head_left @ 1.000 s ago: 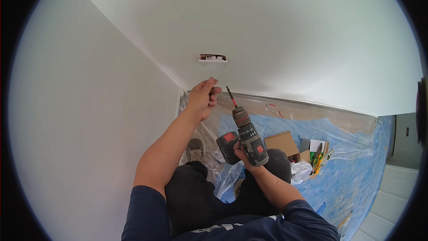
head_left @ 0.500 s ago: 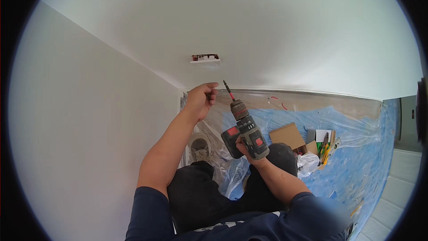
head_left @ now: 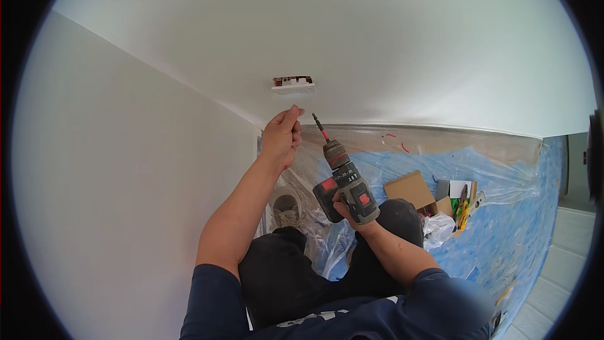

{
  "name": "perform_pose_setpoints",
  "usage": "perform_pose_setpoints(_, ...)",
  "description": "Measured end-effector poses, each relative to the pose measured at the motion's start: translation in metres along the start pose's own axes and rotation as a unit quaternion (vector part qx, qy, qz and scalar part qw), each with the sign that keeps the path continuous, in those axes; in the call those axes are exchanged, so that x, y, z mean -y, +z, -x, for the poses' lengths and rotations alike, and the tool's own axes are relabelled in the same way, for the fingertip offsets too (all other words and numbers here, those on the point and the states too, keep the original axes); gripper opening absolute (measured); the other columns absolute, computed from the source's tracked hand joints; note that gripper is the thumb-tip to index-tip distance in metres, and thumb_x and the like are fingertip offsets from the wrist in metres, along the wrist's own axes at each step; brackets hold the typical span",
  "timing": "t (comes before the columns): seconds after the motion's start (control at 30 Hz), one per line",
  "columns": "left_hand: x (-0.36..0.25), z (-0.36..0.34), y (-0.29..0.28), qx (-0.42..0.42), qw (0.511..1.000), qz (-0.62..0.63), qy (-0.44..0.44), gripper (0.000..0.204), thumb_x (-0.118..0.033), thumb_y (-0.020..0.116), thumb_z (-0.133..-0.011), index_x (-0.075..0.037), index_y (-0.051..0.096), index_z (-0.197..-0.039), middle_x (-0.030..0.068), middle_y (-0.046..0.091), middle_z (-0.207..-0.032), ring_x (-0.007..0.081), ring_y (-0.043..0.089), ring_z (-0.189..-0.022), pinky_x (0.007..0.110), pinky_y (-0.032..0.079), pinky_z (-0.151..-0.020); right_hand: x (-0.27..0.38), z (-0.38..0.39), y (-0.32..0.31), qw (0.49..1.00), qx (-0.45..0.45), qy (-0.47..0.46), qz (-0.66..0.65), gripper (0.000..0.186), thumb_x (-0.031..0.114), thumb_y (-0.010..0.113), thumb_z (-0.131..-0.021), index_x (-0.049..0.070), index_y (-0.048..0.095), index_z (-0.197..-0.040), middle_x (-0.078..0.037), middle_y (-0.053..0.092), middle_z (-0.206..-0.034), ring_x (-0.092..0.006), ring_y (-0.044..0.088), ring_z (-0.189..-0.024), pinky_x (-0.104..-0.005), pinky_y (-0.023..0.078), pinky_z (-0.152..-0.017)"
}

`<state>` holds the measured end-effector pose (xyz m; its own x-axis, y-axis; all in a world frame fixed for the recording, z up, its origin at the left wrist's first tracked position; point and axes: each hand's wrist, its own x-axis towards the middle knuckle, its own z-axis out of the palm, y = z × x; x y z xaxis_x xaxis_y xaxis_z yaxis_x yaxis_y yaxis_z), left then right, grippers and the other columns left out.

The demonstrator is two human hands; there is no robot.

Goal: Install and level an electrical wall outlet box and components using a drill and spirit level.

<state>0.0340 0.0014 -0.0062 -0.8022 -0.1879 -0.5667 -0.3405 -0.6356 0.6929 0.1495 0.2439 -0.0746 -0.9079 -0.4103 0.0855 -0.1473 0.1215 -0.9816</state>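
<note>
My right hand is wrapped round the handle of a grey-black cordless drill. Its long screwdriver bit points up and a little left, its tip clear of the wall. Just left of that tip, my left hand is raised with thumb and forefinger pinched together. Whatever lies between them is too small to make out. Above both hands, a white wall socket sits in the wall, its upper edge standing out from an opening where reddish-brown parts show. Neither hand touches it.
White walls meet in a corner at the left. Clear and blue plastic sheeting covers the floor. To the right stands an open cardboard box, beside pliers and other tools. Red wire scraps lie near the wall.
My left hand has risen slightly, and its fingers have come together into a pinch. The drill has barely moved and stays in my right hand. The view has shifted a little.
</note>
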Motion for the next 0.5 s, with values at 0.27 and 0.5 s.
perform_pose_setpoints(0.27,0.004,-0.009,-0.005,0.076,0.994,0.016,0.080,0.017,-0.014,0.064,-0.093,-0.002,0.064,-0.105,0.0025,0.057,-0.080,0.0055,0.043,-0.059,0.018,0.033,-0.049,-0.006,0.003,0.003,0.999,0.019,-0.024,0.040,0.022,-0.004,0.066,-0.080,0.005,0.062,-0.099,-0.004,0.064,-0.091,-0.0164,0.060,-0.079,-0.0279,0.048,-0.075)
perform_pose_setpoints(0.5,0.000,-0.001,0.010,0.082,0.995,0.061,0.023,0.020,-0.018,0.066,-0.093,-0.001,0.064,-0.103,0.0022,0.056,-0.079,0.0041,0.042,-0.059,0.018,0.032,-0.048,0.001,-0.002,0.000,0.999,0.015,-0.041,-0.009,0.022,-0.004,0.065,-0.079,0.005,0.062,-0.099,-0.004,0.065,-0.092,-0.0176,0.061,-0.080,-0.0290,0.049,-0.076)
